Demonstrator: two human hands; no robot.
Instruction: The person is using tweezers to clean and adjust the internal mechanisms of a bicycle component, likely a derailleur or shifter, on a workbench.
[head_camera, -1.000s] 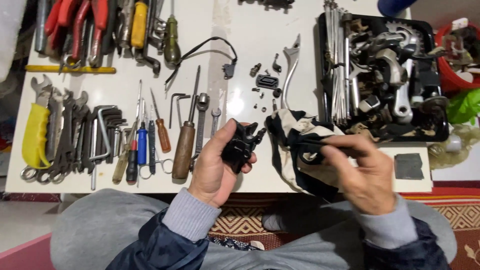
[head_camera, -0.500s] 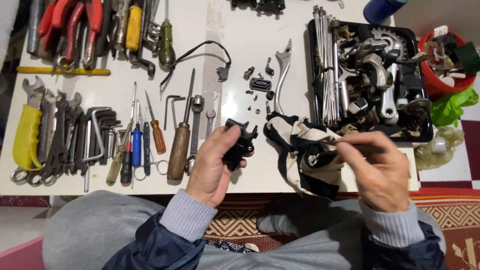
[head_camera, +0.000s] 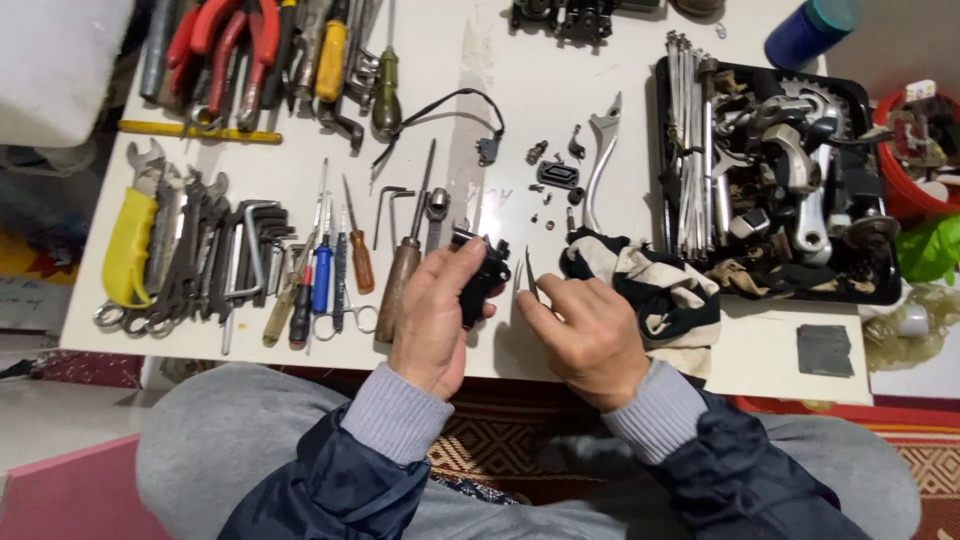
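Change since the earlier frames: the right hand (head_camera: 590, 335) has left the striped rag (head_camera: 655, 290) it was pressing and now holds thin metal tweezers (head_camera: 527, 275); the left hand (head_camera: 435, 320) has kept the black part, shifted slightly.

Item 1. Black metal part (head_camera: 482, 272), small, blocky. Held in the left hand, thumb over its top and fingers wrapped behind, above the near edge of the white table (head_camera: 540, 90). Grip closed around it.

Item 2. Tweezers. Pinched between thumb and forefinger of the right hand, tips pointing up and away, just beside the black part but not touching it as far as can be seen.

Item 3. Striped rag, black and cream, crumpled, lying right of the right hand, its edge touching the knuckles.

Item 4. Silver lever (head_camera: 603, 150), curved, lying beyond the rag, with small screws and a black oval cap (head_camera: 553, 173) just beside it.

Item 5. Wooden-handled screwdriver (head_camera: 403, 270), directly left of the left hand; further screwdrivers, hex keys (head_camera: 255, 240) and spanners in a row beyond it; a yellow-handled tool (head_camera: 130, 245) at the far left.

Item 6. Black tray (head_camera: 880, 290) at right, filled with metal bicycle parts and spokes. Red container (head_camera: 905, 195) just past it.

Item 7. Red-handled pliers (head_camera: 225, 35), top left.

Item 8. Black cable (head_camera: 440, 110) with connector, top centre.
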